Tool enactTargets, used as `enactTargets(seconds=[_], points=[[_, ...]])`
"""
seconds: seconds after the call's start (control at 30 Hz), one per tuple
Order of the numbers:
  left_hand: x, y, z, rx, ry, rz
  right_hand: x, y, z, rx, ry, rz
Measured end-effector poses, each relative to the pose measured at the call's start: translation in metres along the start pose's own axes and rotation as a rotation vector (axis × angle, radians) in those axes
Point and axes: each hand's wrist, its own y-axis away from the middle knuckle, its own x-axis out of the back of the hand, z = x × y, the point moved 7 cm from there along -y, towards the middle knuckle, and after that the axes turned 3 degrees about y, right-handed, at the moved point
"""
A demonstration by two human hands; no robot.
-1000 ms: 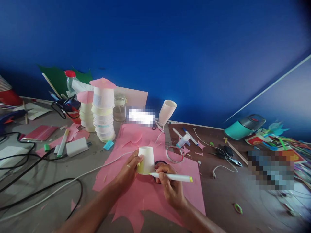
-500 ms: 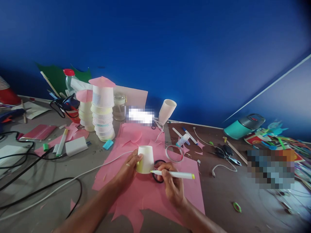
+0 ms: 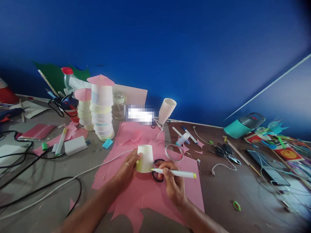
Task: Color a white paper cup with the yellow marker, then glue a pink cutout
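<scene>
My left hand (image 3: 127, 171) grips an upturned white paper cup (image 3: 145, 158) that stands on a pink paper sheet (image 3: 148, 191). The cup's lower left side shows yellow-green colouring. A white marker with a yellow-green end (image 3: 176, 173) lies nearly level in my right hand (image 3: 173, 184), its tip touching the cup's lower right edge. Black-handled scissors (image 3: 157, 176) lie on the pink sheet just under my right hand. A clear tape roll (image 3: 174, 152) rests right of the cup.
Two stacks of decorated cups with pink paper tops (image 3: 101, 108) stand at the back left, a tilted sleeve of white cups (image 3: 166, 111) behind. Black and white cables (image 3: 41, 181) cross the left side. A teal flask (image 3: 244, 125), markers, a glue bottle (image 3: 182, 139) and paper scraps lie right.
The marker tip has stayed at the cup's lower edge while my right hand shifted slightly right. The view has tipped down a little. My left hand keeps its hold on the cup.
</scene>
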Motion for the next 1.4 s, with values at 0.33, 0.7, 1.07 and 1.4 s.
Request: enactTargets(seconds=[0.33,0.7,1.07,1.4], points=[[0.000,-0.001,0.000,-0.011,0.007,-0.009,-0.002,-0.002,-0.001,-0.024,0.048,0.004],[0.000,-0.002,-0.004,0.046,0.075,-0.014,-0.005,-0.001,-0.006,-0.010,0.001,-0.036],[-0.003,0.000,-0.003,0.054,0.107,-0.022,0.004,-0.001,0.000,-0.012,-0.057,0.085],[-0.005,0.000,-0.002,0.048,-0.013,-0.121,-0.005,0.006,-0.001,0.003,-0.042,-0.046]])
